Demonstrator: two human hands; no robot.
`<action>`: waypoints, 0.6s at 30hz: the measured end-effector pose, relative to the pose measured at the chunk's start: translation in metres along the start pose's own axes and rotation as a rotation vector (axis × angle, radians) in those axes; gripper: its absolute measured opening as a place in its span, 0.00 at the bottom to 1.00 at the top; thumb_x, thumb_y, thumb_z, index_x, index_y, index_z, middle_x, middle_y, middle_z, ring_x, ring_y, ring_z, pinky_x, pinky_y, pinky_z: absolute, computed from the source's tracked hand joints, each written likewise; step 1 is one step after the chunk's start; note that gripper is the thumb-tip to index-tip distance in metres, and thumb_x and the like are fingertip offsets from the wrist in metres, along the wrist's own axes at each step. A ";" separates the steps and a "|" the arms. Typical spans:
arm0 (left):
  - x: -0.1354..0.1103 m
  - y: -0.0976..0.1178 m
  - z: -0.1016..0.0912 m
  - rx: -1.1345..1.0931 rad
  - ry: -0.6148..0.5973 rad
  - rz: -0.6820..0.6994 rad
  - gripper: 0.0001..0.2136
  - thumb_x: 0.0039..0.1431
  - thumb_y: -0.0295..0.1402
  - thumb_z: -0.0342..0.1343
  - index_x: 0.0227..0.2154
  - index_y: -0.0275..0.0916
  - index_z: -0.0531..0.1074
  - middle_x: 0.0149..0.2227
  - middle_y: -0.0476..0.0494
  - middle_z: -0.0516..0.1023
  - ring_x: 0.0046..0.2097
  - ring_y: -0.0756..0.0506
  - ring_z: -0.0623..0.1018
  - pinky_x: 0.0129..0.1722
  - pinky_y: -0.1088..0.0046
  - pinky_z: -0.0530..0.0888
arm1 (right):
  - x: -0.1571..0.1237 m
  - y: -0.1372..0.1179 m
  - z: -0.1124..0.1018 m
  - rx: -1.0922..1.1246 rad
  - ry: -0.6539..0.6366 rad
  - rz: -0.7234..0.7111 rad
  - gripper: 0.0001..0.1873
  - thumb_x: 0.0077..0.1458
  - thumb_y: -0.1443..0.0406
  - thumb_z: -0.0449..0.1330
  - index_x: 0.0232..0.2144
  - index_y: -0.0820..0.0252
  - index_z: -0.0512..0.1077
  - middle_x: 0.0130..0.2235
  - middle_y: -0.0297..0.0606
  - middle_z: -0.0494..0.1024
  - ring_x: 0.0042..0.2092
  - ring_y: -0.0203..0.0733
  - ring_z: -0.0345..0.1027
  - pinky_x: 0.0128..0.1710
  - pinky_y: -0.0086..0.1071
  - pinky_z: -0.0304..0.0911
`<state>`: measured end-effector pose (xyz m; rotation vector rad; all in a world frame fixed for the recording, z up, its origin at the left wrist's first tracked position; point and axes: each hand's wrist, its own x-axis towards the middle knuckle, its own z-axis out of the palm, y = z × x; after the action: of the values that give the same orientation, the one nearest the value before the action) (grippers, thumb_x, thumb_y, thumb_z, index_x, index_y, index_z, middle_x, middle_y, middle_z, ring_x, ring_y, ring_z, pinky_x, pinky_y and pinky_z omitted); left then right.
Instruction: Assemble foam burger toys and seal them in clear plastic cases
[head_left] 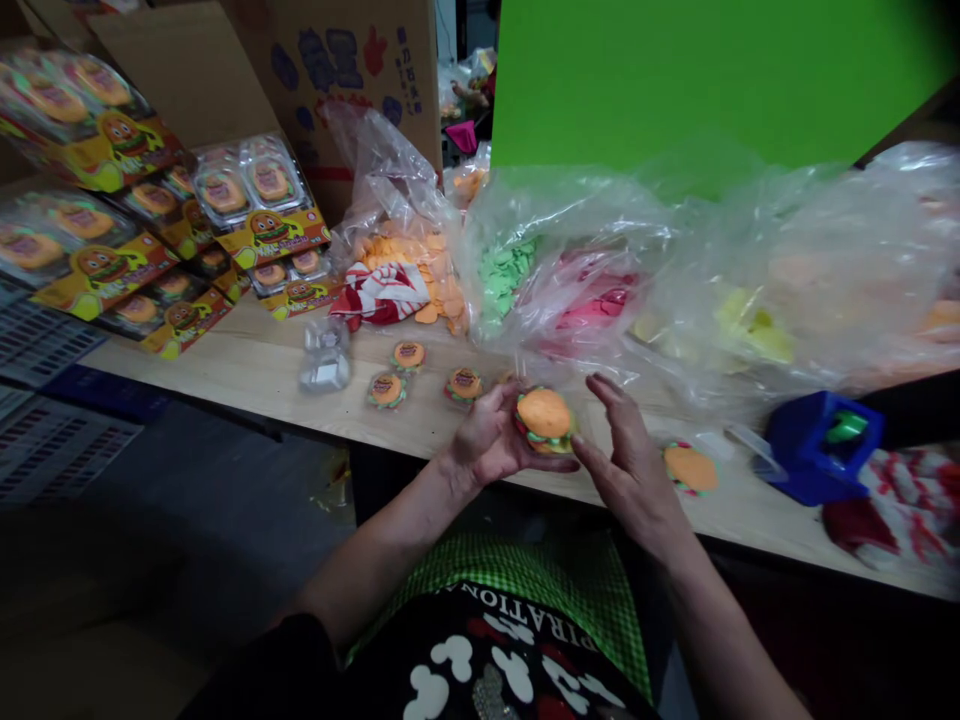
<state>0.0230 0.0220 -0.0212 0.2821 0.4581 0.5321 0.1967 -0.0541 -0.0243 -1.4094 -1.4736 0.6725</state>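
Observation:
My left hand (487, 440) is closed around a toy hamburger (544, 412) with an orange bun and green, red and yellow layers. A clear plastic shell seems to surround it, though its edges are hard to make out. Just to its right, my right hand (637, 465) is open, thumb and fingers apart, with the thumb close to the hamburger's side; contact is unclear. Several small round burgers in clear cases, one a cased burger (409, 355), lie left of my hands. Another toy hamburger (690, 468) lies on the table at right.
Clear empty cases (326, 368) sit left on the wooden table (247, 370). Behind are plastic bags with orange pieces (442, 280), green pieces (506, 275) and pink pieces (596, 300). Burger display boxes (274, 225) are stacked left. A blue tape dispenser (799, 455) stands right.

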 end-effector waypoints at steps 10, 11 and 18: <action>-0.003 -0.001 -0.006 0.053 -0.096 0.061 0.13 0.59 0.29 0.55 0.45 0.34 0.75 0.45 0.34 0.81 0.47 0.38 0.81 0.55 0.49 0.72 | 0.016 -0.011 -0.011 0.221 -0.080 0.109 0.25 0.59 0.55 0.62 0.58 0.49 0.69 0.62 0.43 0.69 0.63 0.53 0.63 0.59 0.50 0.65; -0.002 -0.002 -0.008 0.076 -0.082 0.080 0.13 0.58 0.28 0.55 0.46 0.34 0.75 0.46 0.35 0.81 0.47 0.38 0.81 0.54 0.49 0.73 | 0.014 -0.011 -0.010 0.251 -0.070 0.129 0.24 0.59 0.55 0.63 0.57 0.49 0.70 0.60 0.42 0.71 0.62 0.52 0.64 0.59 0.49 0.65; -0.001 0.003 -0.014 0.161 -0.080 0.094 0.16 0.58 0.38 0.59 0.46 0.36 0.75 0.49 0.34 0.79 0.46 0.36 0.81 0.45 0.55 0.78 | 0.002 -0.010 -0.014 0.091 0.066 0.056 0.17 0.62 0.59 0.58 0.53 0.48 0.73 0.58 0.41 0.73 0.59 0.51 0.67 0.57 0.51 0.65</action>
<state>0.0138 0.0264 -0.0321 0.4793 0.4122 0.5747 0.2054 -0.0568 -0.0089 -1.3941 -1.3395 0.7129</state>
